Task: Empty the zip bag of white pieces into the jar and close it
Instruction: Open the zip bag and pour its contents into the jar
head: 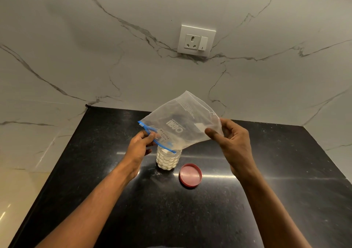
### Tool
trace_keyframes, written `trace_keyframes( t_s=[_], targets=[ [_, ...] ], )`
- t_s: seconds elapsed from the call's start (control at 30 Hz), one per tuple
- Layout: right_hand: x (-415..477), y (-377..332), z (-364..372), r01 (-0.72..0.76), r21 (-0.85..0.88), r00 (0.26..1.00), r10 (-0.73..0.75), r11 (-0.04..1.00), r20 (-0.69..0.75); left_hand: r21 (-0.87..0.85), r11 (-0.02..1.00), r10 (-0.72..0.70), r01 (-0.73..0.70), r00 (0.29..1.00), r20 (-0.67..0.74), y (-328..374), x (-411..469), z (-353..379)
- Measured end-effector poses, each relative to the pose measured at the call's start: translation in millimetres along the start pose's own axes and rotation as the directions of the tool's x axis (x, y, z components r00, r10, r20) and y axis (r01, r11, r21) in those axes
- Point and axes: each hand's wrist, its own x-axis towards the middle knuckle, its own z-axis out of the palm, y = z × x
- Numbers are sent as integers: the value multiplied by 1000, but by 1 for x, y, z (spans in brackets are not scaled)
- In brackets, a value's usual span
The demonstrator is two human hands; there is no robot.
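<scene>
A clear zip bag (182,121) with a blue zip strip is held upside down, its mouth tilted down over an open clear jar (168,159). The jar stands on the black counter (266,200) and is nearly full of white pieces. The bag looks almost empty, with a faint white residue near its mouth. My left hand (140,148) pinches the blue zip edge just left of the jar. My right hand (233,142) grips the bag's lower right side, held higher. A red lid (190,175) lies on the counter right of the jar, inner side up.
A marble wall rises behind the counter, with a white socket and switch plate (196,40) above. The counter's left edge drops to a pale floor (17,194). A marble side wall bounds the counter on the right.
</scene>
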Motion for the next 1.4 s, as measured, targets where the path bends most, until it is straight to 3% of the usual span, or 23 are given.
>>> trace_keyframes(
  t_s=[0.2, 0.27, 0.37, 0.73, 1.13, 1.27, 1.4],
  targets=[
    [-2, 7, -9, -105, -12, 989, 106, 994, 99, -11, 1000, -17, 17, 1000, -18, 2, -1, 2],
    [-3, 9, -9, -55, -68, 992, 62, 996, 106, -16, 1000, -21, 20, 1000, -17, 2, -1, 2],
    [-9, 7, -5, 12, -75, 998, -7, 997, 65, -14, 1000, -24, 24, 999, -24, 2, -1, 2],
    [-11, 18, 4, -34, 76, 997, 39, 997, -68, -16, 1000, -26, 26, 999, -25, 1, 0, 0],
    [-16, 21, 10, 148, 111, 979, -130, 983, -154, 2, 1000, -8, 8, 999, -39, 0, 1, 0],
    [-11, 20, 12, 136, 138, 988, -124, 981, -93, 0, 1000, -6, 6, 999, -37, 0, 0, -1],
    [-3, 26, 16, -6, 89, 995, -3, 996, 98, -1, 1000, 0, 0, 999, -35, 0, -1, 0]
  ],
)
